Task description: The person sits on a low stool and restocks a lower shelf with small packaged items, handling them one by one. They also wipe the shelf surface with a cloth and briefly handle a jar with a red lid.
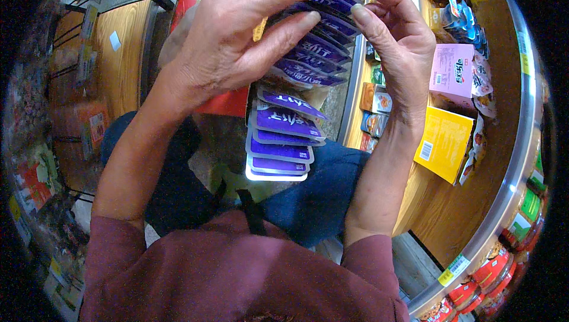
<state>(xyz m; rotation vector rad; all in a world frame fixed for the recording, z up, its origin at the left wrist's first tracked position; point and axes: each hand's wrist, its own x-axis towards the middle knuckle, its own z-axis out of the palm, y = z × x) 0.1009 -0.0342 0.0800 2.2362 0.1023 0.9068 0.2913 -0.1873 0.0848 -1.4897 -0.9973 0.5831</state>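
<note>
Several purple snack packets (291, 122) with pale edges hang in an overlapping row in front of my body, running from the top of the view down over my lap. My left hand (249, 24) is over the left side of the row, its thumb and forefinger apart above the upper packets. At the row's upper right, my right hand (391, 28) has its thumb and forefinger close together at the edge of a packet. Whether it pinches that edge is not clear. A red surface (229, 102) shows behind the row.
Wooden shelving at the right holds a pink box (451, 71), a yellow box (444, 144), small packets (377, 100) and blue packets (462, 20). Red-lidded jars (491, 268) stand beyond the curved shelf edge (511, 188). A wooden shelf (122, 55) is at the left.
</note>
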